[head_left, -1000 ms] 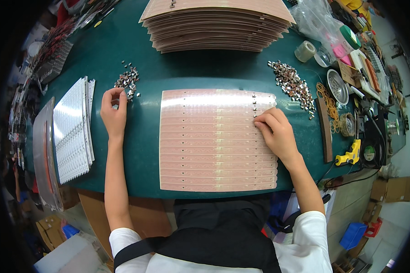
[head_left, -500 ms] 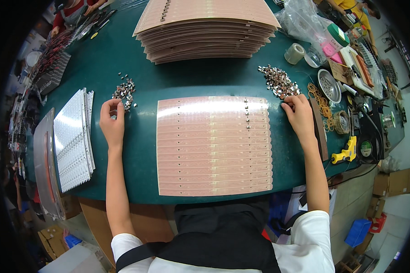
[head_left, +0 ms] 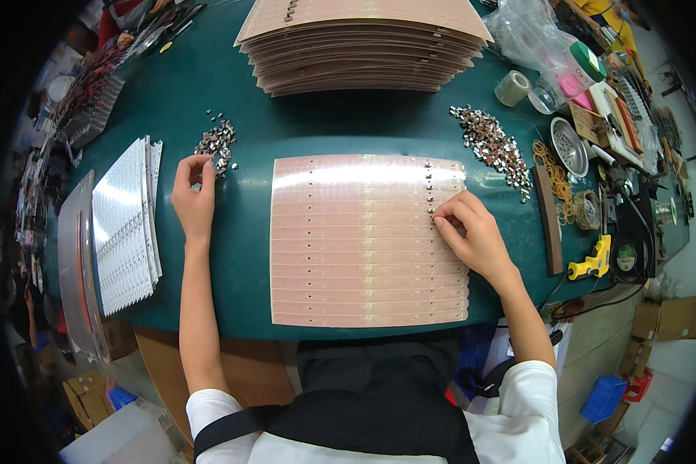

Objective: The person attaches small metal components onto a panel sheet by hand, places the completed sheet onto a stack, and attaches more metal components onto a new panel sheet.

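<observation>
A pink sheet of joined circuit-board strips (head_left: 363,255) lies flat on the green table in front of me. Small shiny metal pieces stand in a short column near its upper right edge. My right hand (head_left: 473,236) is over that edge, its fingers pinched at the lower end of the column; what they hold, if anything, is hidden. At the near side of the left pile of small metal pieces (head_left: 218,139), my left hand (head_left: 193,197) has thumb and forefinger together, and I cannot make out anything between them. Another pile of metal pieces (head_left: 493,145) lies beyond my right hand.
A tall stack of pink sheets (head_left: 363,58) stands at the back. White strip panels (head_left: 127,232) lie at the left. On the right are a dark bar (head_left: 547,220), a metal bowl (head_left: 569,147), rubber bands (head_left: 549,166), a tape roll (head_left: 512,88) and a yellow glue gun (head_left: 592,259).
My right hand has moved left and down from beside the right pile onto the sheet's right edge. My left hand stays by the left pile, and the whole view has shifted slightly.
</observation>
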{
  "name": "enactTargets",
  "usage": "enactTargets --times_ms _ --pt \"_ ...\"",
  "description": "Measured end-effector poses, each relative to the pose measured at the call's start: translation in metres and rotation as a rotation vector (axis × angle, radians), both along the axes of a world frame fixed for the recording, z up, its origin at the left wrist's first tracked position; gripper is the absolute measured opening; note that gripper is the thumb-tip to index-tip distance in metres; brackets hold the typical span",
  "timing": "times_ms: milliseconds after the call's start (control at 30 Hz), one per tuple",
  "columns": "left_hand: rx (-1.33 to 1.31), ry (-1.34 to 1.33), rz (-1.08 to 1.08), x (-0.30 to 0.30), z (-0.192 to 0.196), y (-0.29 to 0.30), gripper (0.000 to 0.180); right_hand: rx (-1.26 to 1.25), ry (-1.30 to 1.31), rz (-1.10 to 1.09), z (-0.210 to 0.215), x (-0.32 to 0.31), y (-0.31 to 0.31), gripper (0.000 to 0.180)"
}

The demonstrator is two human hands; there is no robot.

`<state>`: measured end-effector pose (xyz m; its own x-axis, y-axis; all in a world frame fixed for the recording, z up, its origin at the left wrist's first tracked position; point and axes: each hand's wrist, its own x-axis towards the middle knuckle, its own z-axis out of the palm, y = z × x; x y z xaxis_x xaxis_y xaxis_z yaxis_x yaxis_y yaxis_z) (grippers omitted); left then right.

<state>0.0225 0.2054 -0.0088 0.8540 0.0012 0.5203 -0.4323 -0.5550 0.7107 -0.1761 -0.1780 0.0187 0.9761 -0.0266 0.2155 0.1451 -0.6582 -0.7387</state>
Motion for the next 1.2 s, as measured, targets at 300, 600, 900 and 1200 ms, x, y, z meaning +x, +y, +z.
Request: enactTargets --times_ms 300,600,900,1200 --pt "0.026 -0.014 -0.011 0.0 0.0 0.001 0.01 -0.077 -0.09 0.005 -0.008 0.0 0.003 0.008" --pt "0.012 -0.012 -0.009 0.001 -0.001 0.001 0.01 -0.227 -0.199 0.034 -0.006 -0.002 0.006 0.011" --pt "0.046 0.025 0.001 -0.001 -0.003 0.004 0.011 -0.177 -0.158 -0.055 0.004 -0.005 -0.018 0.008" --pt "0.03 0.011 -0.008 0.001 -0.002 0.001 0.012 -0.374 0.096 -0.61 -0.003 -0.032 -0.116 0.008"
